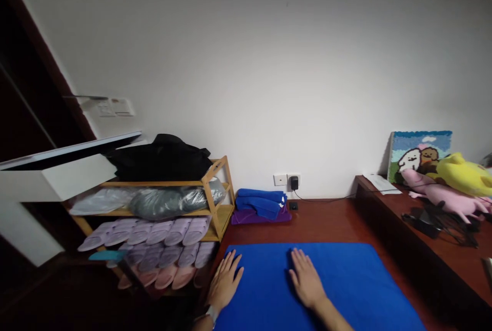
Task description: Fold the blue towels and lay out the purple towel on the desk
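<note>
A blue cloth [357, 280] lies spread out over the reddish-brown wooden surface, its far edge nearly straight. My left hand [225, 281] rests flat on the cloth's left edge, fingers stretched forward and thumb apart. Near the middle of the cloth, my right hand [306, 277] lies palm down with its fingers extended. Neither hand holds anything. The near part of the cloth runs out of the picture. Beyond it, against the wall, sits a folded blue cloth [257, 203] on top of a folded purple cloth [240, 217].
To the left stands a wooden rack [215, 213] with several slippers [180, 231], plastic-wrapped items [161, 203] and a black bag [163, 159]. A plugged-in adapter [294, 183] trails a cable rightward. On the raised right ledge [388, 208] are a pink plush toy [442, 195], a yellow plush [463, 174] and a picture [418, 149].
</note>
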### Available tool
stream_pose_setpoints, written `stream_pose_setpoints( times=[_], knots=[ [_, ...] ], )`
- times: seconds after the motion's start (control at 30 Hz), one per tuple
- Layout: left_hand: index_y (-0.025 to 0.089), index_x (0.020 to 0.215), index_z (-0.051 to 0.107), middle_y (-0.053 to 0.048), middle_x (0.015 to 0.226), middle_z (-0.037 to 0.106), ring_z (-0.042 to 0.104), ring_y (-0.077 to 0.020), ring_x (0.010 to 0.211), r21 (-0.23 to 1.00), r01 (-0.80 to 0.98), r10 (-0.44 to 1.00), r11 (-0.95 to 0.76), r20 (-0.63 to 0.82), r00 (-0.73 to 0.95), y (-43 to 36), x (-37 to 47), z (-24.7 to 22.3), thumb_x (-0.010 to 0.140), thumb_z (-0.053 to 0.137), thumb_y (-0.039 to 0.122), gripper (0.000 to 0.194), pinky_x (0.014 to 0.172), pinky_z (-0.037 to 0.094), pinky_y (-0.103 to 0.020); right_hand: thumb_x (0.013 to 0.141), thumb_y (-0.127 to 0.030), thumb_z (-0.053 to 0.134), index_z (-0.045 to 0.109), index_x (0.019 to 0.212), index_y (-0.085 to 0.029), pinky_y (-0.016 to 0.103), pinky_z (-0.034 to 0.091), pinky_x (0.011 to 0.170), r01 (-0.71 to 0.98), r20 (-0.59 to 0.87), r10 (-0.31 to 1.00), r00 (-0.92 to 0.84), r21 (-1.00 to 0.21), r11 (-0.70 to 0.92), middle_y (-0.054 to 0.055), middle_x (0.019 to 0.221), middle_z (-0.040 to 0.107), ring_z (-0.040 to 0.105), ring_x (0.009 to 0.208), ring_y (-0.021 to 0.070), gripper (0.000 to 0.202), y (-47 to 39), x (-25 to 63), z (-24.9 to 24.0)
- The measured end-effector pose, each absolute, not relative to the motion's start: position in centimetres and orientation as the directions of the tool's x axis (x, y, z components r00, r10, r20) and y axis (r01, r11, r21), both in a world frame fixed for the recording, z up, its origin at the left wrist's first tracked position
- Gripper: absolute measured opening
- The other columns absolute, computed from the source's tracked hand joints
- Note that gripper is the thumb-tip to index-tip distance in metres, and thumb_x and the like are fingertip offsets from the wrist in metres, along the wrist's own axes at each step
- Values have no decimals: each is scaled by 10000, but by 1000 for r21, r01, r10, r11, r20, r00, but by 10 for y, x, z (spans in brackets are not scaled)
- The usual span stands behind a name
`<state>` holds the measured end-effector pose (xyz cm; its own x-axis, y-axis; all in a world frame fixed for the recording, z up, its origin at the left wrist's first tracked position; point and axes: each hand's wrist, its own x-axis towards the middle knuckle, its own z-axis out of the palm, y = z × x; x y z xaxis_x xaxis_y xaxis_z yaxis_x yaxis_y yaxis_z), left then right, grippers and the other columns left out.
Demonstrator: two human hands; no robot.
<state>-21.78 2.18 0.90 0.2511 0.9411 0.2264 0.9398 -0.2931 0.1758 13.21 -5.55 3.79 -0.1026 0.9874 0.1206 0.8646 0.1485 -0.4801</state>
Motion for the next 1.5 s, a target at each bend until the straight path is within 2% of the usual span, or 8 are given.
stream_pose_setpoints(
  times=[0.23,0.53,0.67,0.9,1.1,1.23,1.3,1.5],
  knots=[
    [278,1524,464,-56,1654,360,324,-263,1520,172,959,955,-223,238,180,34,-214,-19,1007,376,547,590,1247,288,-486,1017,-617,175,258,1601,-204,484,138,1283,864,49,977,-208,-460,207,40,1669,206,164,1556,242,720,-15,88,18],
    [285,1514,473,-50,1645,387,338,-259,1515,192,955,952,-225,252,173,34,-212,-17,1007,371,556,584,1245,283,-488,958,-559,213,291,1588,-93,470,170,1271,932,0,969,246,-275,-236,107,1664,271,178,1550,254,787,-34,349,-30],
    [282,1504,488,-55,1638,400,361,-262,1504,189,957,953,-221,252,171,35,-213,-16,1003,382,548,578,1242,295,-482,912,-613,163,296,1577,-44,440,173,1273,921,16,952,306,-260,-292,122,1664,273,173,1547,262,885,-43,427,-55],
    [266,1496,501,-74,1633,406,360,-251,1504,169,961,958,-217,227,176,35,-211,-11,1005,387,526,567,1246,283,-472,916,-607,139,313,1572,-47,447,176,1274,936,81,957,279,-248,-252,125,1657,287,188,1544,257,880,-43,430,-70],
    [243,1560,399,-97,1636,395,355,-261,1507,158,964,956,-213,238,172,29,-209,-9,1013,389,500,605,1240,290,-483,913,-526,187,357,1556,-52,463,244,1250,944,9,954,299,-152,-294,133,1640,328,255,1526,282,817,-39,438,-67],
    [239,1553,416,-98,1653,359,329,-255,1518,126,973,965,-193,206,165,24,-207,-5,1019,377,503,597,1243,285,-466,888,-350,321,458,1491,-15,514,285,1224,947,115,940,320,-71,-314,200,1572,430,371,1476,334,703,-28,406,-54],
    [245,1556,410,-96,1656,352,321,-249,1522,124,973,965,-193,205,165,23,-207,-5,1022,370,506,596,1244,284,-466,863,-259,359,477,1473,4,512,279,1229,969,207,947,244,-86,-231,214,1554,452,372,1477,339,675,-21,353,-37],
    [266,1556,409,-84,1658,351,324,-250,1521,145,971,960,-191,234,154,20,-207,-10,1020,376,504,588,1244,283,-477,960,-315,310,360,1567,-121,424,193,1275,889,143,964,-225,-376,263,81,1644,321,263,1533,240,639,-1,85,25]
  ],
)
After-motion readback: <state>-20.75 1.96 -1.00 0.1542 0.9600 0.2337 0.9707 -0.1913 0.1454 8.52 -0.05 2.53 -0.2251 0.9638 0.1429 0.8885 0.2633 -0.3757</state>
